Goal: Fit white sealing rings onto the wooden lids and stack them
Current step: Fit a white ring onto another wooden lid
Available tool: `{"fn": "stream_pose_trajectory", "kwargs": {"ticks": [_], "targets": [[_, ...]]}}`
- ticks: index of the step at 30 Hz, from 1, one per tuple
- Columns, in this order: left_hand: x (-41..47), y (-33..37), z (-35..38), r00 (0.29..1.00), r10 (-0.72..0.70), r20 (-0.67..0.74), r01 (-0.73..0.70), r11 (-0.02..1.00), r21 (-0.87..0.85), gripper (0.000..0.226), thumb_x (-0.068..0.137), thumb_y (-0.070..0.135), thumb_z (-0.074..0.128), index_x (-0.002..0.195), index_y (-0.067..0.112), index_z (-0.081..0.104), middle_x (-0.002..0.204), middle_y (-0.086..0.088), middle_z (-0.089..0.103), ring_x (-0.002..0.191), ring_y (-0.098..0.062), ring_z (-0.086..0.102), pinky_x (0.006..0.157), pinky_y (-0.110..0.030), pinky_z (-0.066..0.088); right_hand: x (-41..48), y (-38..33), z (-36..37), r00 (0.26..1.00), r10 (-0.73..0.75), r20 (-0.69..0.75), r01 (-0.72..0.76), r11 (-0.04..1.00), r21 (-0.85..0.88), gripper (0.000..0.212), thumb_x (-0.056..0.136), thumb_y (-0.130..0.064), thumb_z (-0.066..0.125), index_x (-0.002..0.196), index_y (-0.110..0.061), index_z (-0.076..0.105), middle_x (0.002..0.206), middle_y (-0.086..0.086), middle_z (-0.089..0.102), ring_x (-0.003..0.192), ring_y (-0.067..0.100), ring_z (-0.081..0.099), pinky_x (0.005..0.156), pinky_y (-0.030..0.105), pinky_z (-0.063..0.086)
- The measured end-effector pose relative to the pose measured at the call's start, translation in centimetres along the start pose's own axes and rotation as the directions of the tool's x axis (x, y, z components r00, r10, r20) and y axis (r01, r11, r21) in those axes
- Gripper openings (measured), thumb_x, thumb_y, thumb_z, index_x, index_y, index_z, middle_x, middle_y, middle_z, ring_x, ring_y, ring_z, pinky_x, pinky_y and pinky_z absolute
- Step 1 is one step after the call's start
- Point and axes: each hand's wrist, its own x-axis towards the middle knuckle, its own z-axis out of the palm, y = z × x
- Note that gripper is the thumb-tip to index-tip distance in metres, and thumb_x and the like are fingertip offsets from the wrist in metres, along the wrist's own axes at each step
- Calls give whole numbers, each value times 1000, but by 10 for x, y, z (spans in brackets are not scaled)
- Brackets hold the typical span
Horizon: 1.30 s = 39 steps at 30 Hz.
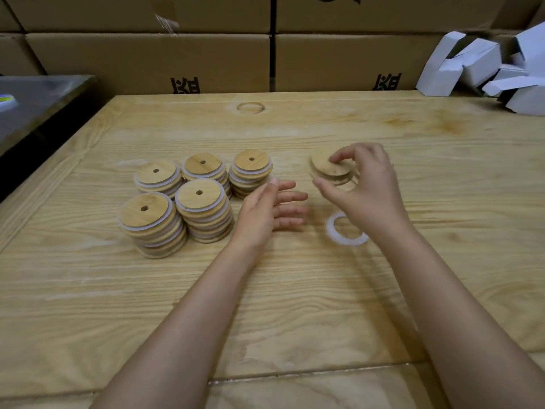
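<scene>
Several stacks of wooden lids with white rings [180, 199] stand left of centre on the wooden table [265, 305]. A small pile of bare wooden lids [326, 169] lies to the right. My right hand [365, 187] hovers over that pile with curled fingers, fingertips on the top lid and thumb at its near edge. A loose white sealing ring [339, 234] lies on the table below that hand, partly hidden by my wrist. My left hand [271, 208] floats beside the stacks with straight fingers, holding nothing.
Cardboard boxes [265, 54] form a wall behind the table. Folded white cartons [486, 66] are heaped at the back right. A dark metal surface [35, 104] stands at the left.
</scene>
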Motion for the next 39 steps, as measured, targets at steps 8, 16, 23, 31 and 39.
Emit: {"fn": "stream_pose_trajectory", "kwargs": {"ticks": [8,16,23,31,39], "targets": [[-3,-2,0,999,37,13,-37,999,18,20,98,17,43,101,7,61,78,-1,71,70,-11,68,56,-21,53,-32,-11,38,989,-109,95,108,994,14,32,69,-17,78,96,-8,63,109,4,48,107,23,50,95,37,40],[0,-3,1,997,57,-46,-58,998,-24,21,97,8,44,117,11,49,100,-4,62,84,-15,66,63,-30,59,-22,18,3,978,-113,174,132,986,-104,23,85,-6,62,108,-9,66,112,5,58,111,20,51,94,16,29],[0,-4,-1,996,86,11,-87,995,50,31,95,-1,46,115,20,55,93,-1,63,83,-9,65,70,-38,60,-20,42,-15,933,78,351,76,911,-405,20,87,-9,59,104,-8,70,109,3,61,104,20,55,89,35,44],[-2,-3,1,995,91,29,-93,993,79,31,94,-2,47,110,22,56,94,-12,58,87,-16,60,66,-38,60,-21,36,-21,978,83,191,-2,919,-393,12,86,-14,63,95,-12,70,90,5,70,86,24,62,78,38,49],[-4,-3,1,993,110,44,-114,988,108,32,94,-1,48,106,27,58,98,-8,59,94,-16,58,67,-38,60,-19,37,-20,972,-27,235,110,931,-347,7,91,-5,54,89,-4,60,92,7,60,89,24,52,74,31,37]]}}
